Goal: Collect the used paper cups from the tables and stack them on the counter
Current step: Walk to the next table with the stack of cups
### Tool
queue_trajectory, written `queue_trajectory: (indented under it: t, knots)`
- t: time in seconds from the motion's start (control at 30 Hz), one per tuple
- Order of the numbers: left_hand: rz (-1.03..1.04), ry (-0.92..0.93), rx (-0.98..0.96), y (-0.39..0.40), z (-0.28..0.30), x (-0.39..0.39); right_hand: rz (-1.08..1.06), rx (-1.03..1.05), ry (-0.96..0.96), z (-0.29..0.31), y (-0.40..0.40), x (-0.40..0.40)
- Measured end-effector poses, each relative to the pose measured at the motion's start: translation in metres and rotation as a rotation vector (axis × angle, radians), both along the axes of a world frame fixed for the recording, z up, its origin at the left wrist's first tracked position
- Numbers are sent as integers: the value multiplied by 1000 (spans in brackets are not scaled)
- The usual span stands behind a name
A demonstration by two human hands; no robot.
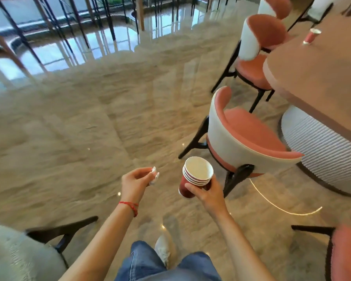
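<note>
Head view, person standing on a glossy marble floor (89,118), looking down and forward.

Right hand (206,194): grip clamped around a stack of cups (195,179). Red outside, white inside, about four nested rims visible. Stack is tilted, mouth up and toward the camera, held in the air over the floor just in front of the nearest chair (243,138). Thumb lies across the red wall of the lowest cup; the other fingers wrap the far side.

Left hand (135,183): grip closed on a small crumpled white wad (154,176), pinched between fingertips and thumb. Looks like tissue or paper; cannot tell which. A red string bracelet (130,206) sits on the left wrist. The two hands are near each other, not touching.

One more red cup (310,36) stands alone on the surface (312,82) at upper right, far from both hands. It appears upright; the wide lens skews it.

The surface is a pinkish-brown top on a white ribbed round base (322,142). Pink-and-white chairs with black legs are drawn up along its left side. Another chair (344,252) shows at lower right, and a grey upholstered one (18,254) at lower left.

Jeans (146,262) and one pale shoe (162,248) show at bottom centre.
</note>
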State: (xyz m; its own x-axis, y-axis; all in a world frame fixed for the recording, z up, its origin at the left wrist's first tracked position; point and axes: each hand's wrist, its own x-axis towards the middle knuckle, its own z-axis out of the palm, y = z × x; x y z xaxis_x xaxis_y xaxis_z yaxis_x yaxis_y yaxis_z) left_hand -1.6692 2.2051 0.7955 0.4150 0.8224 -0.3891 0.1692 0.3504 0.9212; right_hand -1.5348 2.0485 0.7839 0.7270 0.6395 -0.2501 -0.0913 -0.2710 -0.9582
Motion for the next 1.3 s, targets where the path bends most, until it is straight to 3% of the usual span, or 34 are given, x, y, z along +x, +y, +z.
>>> queue_trajectory:
  t: [0.27, 0.67, 0.93, 1.3]
  knots:
    - [287, 31, 0, 78, -2, 10, 273, 1, 33, 1, 118, 36]
    - [551, 2, 16, 206, 0, 81, 491, 51, 15, -2, 306, 142]
    - [656, 17, 7, 298, -5, 93, 608, 21, 55, -10, 417, 151]
    - [750, -22, 11, 495, -16, 56, 699, 25, 42, -22, 640, 122]
